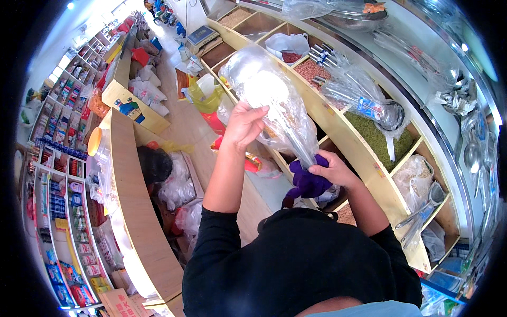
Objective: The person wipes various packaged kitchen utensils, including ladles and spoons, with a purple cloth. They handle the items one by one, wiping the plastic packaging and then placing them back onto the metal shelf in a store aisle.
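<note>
In front of my chest is a clear plastic bag [305,120] with long-handled metal utensils inside. Glare washes out their broad, round end, so I cannot tell whether they are ladles or skimmers. My left hand [245,126] grips the bag's side near that end, thumb stretched along the plastic. Around the handle end closes my right hand [334,168], which also has a purple cloth [307,180] bunched in it. The handles slant from the upper left down to the cloth. Part of the bin row shows behind and below the bag.
A wooden bin row to the right holds green beans [372,138], peanuts [311,71] and bagged ladles [392,113]. Metal utensils line the ledge [472,156] beyond. A wooden counter [141,211] stands left, with stocked shelves [60,211] behind. A scale [202,36] sits at the far end.
</note>
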{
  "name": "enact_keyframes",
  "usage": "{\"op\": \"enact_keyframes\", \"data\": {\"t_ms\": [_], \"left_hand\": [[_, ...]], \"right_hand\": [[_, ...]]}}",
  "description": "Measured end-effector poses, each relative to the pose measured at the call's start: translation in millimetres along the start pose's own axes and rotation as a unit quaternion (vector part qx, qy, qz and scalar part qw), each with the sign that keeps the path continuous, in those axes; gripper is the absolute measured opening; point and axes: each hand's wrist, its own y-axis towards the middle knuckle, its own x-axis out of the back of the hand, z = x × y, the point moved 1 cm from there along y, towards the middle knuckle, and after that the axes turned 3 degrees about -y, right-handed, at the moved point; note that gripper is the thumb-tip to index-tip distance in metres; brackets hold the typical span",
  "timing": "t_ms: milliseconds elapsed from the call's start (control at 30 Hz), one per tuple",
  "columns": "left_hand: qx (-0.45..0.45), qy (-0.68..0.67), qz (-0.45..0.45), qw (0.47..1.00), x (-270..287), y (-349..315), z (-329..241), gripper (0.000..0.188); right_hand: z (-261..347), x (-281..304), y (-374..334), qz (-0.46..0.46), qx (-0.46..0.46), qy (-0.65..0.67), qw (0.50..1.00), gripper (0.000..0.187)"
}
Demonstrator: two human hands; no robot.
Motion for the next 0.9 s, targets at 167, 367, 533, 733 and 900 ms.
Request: {"op": "enact_keyframes", "data": {"t_ms": [167, 367, 533, 733, 900], "left_hand": [[-0.005, 0.009, -0.018, 1.0, -1.0, 3.9, 7.3, 0.044], [0.006, 0.05, 0.029, 0.998, 9.4, 14.0, 9.0, 0.044], [0.008, 0.057, 0.029, 0.998, 17.9, 33.3, 27.6, 0.047], [-0.029, -0.056, -0.204, 0.977, -3.9, 42.8, 95.5, 0.042], [-0.013, 0.043, -0.227, 0.973, -14.1, 55.3, 136.3, 0.046]], "right_hand": [[8.5, -8.2, -2.2, -0.055, 0.004, -0.025, 0.998, 0.038], [4.8, -10.1, -4.8, -0.178, 0.07, -0.232, 0.954, 0.037], [6.0, -5.9, -6.5, -0.242, 0.071, -0.277, 0.927, 0.032], [-9.1, -1.8, -5.5, -0.36, 0.092, -0.426, 0.825, 0.028], [-17.4, -0.2, -13.3, -0.353, 0.101, -0.508, 0.779, 0.042]]}}
